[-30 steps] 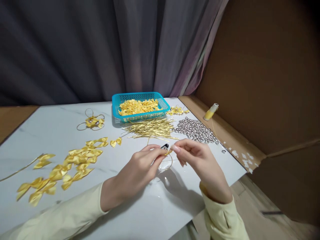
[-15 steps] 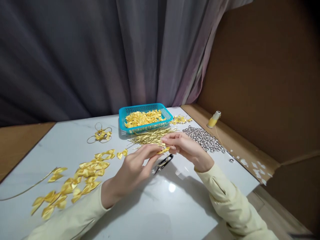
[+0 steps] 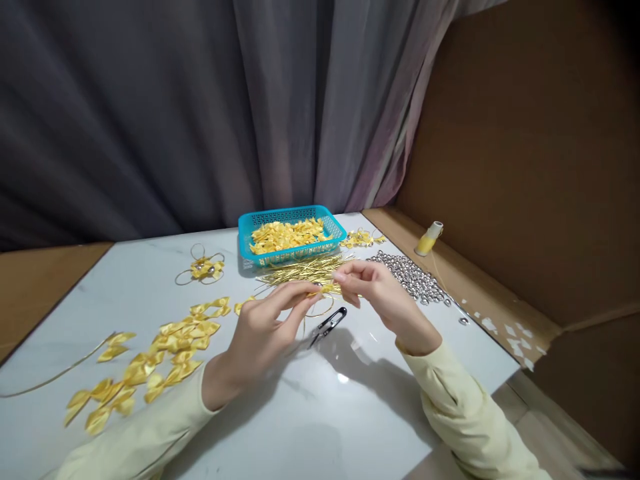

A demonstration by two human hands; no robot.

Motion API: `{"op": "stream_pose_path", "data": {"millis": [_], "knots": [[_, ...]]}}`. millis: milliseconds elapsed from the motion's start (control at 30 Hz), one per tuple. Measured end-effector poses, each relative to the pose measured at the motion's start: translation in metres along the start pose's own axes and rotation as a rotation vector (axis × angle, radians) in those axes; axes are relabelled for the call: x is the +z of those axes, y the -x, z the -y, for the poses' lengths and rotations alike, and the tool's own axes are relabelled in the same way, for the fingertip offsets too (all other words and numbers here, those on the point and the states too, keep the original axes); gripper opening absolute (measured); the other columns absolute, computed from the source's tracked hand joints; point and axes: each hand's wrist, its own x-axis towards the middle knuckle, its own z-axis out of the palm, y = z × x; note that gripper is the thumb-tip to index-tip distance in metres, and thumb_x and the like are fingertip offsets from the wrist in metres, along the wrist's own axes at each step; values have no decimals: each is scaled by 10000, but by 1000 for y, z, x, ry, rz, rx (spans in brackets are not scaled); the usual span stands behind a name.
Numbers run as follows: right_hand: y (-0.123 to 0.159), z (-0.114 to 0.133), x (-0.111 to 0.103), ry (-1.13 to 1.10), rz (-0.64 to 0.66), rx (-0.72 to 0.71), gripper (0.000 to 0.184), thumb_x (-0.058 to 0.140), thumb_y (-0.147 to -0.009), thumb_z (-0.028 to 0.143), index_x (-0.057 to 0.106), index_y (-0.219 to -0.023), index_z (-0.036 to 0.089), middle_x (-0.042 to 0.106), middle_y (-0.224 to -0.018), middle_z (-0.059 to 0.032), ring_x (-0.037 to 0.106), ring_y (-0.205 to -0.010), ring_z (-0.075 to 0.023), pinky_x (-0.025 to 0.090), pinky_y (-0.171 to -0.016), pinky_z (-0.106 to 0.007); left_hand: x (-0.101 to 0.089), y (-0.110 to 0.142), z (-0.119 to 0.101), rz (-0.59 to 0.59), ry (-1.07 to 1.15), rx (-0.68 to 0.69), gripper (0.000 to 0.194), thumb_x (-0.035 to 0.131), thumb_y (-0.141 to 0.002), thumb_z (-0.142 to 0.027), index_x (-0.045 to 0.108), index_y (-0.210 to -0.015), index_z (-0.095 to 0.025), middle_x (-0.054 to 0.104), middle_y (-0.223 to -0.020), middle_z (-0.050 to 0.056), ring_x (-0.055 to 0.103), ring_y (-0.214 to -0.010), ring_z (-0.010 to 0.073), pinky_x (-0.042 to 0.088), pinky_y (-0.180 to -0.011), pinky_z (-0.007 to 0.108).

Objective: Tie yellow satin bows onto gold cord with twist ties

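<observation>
Two pinching hands meet over a small yellow bow (image 3: 329,289), close above the desk (image 3: 300,413).
The left grip (image 3: 263,327) has thumb and forefinger closed on the bow; the right grip (image 3: 383,293) has its tips drawn together at the bow's far end, though whether on ribbon or thread I cannot tell. A thin gold loop (image 3: 323,314) hangs just below the left fingertips, with black snips (image 3: 329,325) beneath both grips. If the left pinch slackened, the bow could twist or drop; a hard tug from the right could pull it askew. The loop, dangling loose, might catch the snips if the hands sank. A rightward sweep beyond the right grip could scatter the silver beads (image 3: 413,279).
</observation>
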Motion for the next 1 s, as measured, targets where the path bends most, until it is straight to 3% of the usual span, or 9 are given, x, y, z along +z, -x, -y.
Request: {"op": "stream_pose_path", "data": {"millis": [167, 400, 533, 767, 1000], "knots": [[12, 7, 8, 197, -86, -132, 186, 584, -792, 325, 547, -714, 161, 446, -503, 53, 394, -456, -76, 307, -464, -219, -2, -1, -2, 4, 60, -170, 94, 619, -773, -231, 640, -858, -197, 725, -770, -13, 691, -679, 145, 542, -517, 172], [21, 10, 14, 572, -38, -348, 148, 519, -829, 196, 553, -694, 147, 468, -547, 31, 409, -504, -78, 326, -500, -210, -3, -4, -6, 21, 170, -294, 87, 647, -749, -232, 638, -823, -187, 720, -791, -7, 698, -736, 162, 559, -578, 159], [24, 10, 15, 624, 29, -421, 144, 508, -831, 163, 543, -693, 142, 442, -544, 36, 375, -482, -71, 301, -481, -204, -1, -2, -3, 41, 193, -288, 110, 639, -758, -220, 614, -863, -194, 710, -823, -11, 697, -761, 167, 565, -601, 163], [25, 9, 14, 637, 76, -452, 120, 507, -836, 154, 556, -727, 143, 441, -550, 37, 376, -486, -73, 300, -486, -206, 1, 2, -4, 96, 101, -157, 131, 569, -797, -143, 521, -902, -204, 674, -812, -26, 697, -758, 161, 553, -565, 152], [24, 11, 13, 620, 44, -375, 142, 490, -864, 223, 556, -761, 152, 477, -577, 25, 407, -509, -79, 325, -496, -205, 1, 0, -4, 122, 159, -187, 154, 584, -797, -175, 519, -931, -218, 680, -841, -25, 690, -792, 152, 565, -671, 179]]}}
